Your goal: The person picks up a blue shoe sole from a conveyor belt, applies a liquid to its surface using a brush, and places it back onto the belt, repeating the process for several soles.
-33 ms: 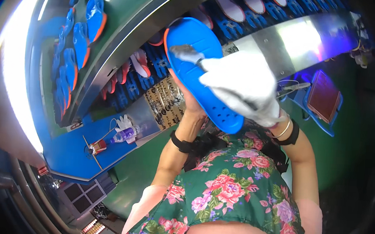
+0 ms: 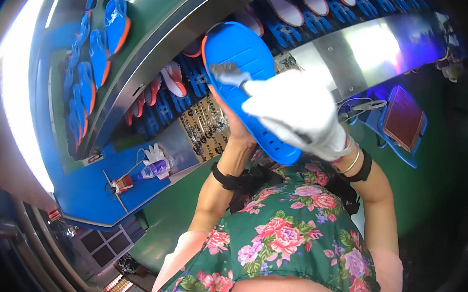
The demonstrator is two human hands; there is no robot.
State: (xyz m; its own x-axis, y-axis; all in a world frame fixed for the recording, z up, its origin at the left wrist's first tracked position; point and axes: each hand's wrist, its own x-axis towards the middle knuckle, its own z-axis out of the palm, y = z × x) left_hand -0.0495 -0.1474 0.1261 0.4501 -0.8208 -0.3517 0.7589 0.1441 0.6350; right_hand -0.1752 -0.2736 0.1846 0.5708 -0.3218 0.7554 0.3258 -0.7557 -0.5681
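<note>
A blue shoe sole [image 2: 238, 47] with an orange edge is held up at the centre, its broad end away from me and the end with small holes close to my body. My bare left hand [image 2: 234, 120] grips it from below along its left side; most of those fingers are hidden under it. In a white glove, my right hand [image 2: 296, 109] is closed round a brush [image 2: 228, 73], whose handle is mostly hidden. The dark bristles lie against the sole's upper face near its left edge.
Blue soles [image 2: 100, 50] stand in rows on the green surface at left. Beyond a metal rail [image 2: 171, 30], pale shoe uppers [image 2: 285, 8] sit among blue holders. A blue table [image 2: 84, 190] bears a purple-labelled bottle [image 2: 155, 169] and white glove. A blue-framed stand [image 2: 408, 142] is at right.
My gloved right hand and the brush have shifted slightly left, the bristles a little closer to me along the sole. The sole has barely moved in my left hand.
</note>
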